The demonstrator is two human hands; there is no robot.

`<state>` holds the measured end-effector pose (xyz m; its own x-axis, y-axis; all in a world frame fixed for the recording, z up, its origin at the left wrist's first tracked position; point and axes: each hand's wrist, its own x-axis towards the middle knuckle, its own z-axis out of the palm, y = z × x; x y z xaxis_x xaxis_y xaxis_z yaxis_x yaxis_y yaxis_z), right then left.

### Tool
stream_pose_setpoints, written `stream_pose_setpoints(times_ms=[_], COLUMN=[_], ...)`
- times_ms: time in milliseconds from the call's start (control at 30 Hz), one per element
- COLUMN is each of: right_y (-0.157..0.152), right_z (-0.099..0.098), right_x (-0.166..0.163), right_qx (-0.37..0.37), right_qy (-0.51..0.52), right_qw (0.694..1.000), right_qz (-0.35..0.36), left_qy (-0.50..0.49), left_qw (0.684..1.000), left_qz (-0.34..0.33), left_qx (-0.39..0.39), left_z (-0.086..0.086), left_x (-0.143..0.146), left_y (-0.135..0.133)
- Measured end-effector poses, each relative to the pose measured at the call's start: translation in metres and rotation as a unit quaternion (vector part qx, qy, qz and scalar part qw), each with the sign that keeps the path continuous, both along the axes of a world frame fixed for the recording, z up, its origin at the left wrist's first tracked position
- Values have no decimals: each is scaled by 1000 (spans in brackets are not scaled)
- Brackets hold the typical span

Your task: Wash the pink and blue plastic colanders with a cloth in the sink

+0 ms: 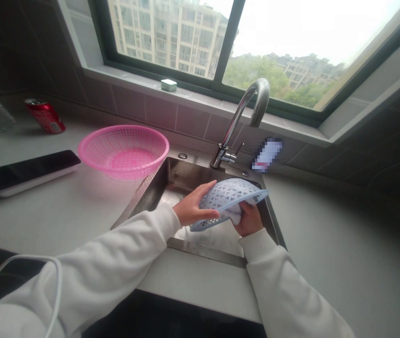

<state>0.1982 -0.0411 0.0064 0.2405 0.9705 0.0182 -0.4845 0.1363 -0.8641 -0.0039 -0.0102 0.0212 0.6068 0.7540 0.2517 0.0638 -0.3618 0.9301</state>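
A pale blue perforated plastic basket (230, 195) is held tilted over the steel sink (157, 188). My left hand (195, 206) grips its near rim from the left, thumb under the edge. My right hand (247, 219) is beneath the basket, pressing a white cloth (233, 215) against its inner side. Both sleeves are white. The curved chrome tap (245, 112) stands behind the sink, not running as far as I can tell.
A pink plastic basket (124, 150) sits on the counter left of the sink. A dark flat device (31, 171) lies further left, a red can (45, 115) behind it. A small green object (168, 85) rests on the window sill. A white cable (55, 281) crosses the lower left.
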Motion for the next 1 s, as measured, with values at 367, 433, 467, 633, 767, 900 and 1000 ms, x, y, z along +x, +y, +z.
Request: stream_pose_setpoints(times_ms=[367, 433, 467, 633, 767, 900, 1000], right_y=[0, 1, 1, 2, -1, -3, 0], right_z=[0, -1, -2, -1, 5, 7, 4], right_x=[-6, -4, -2, 10, 0, -12, -7], right_qx=[-3, -4, 0, -31, -12, -5, 3], right_qy=[22, 24, 24, 33, 7, -20, -13], right_qw=[1000, 1000, 1000, 999, 1000, 1000, 1000], right_qz=[10, 10, 7, 5, -5, 7, -10], left_qy=[20, 18, 16, 2, -5, -10, -12], left_qw=[999, 1000, 1000, 1000, 1000, 999, 999], left_qz=[4, 2, -1, -7, 4, 12, 10], left_qx=[25, 25, 23, 3, 25, 45, 36], left_z=[-1, -1, -1, -2, -1, -1, -3], left_x=[7, 6, 6, 3, 5, 6, 4], left_y=[-4, -3, -3, -3, -5, -3, -1])
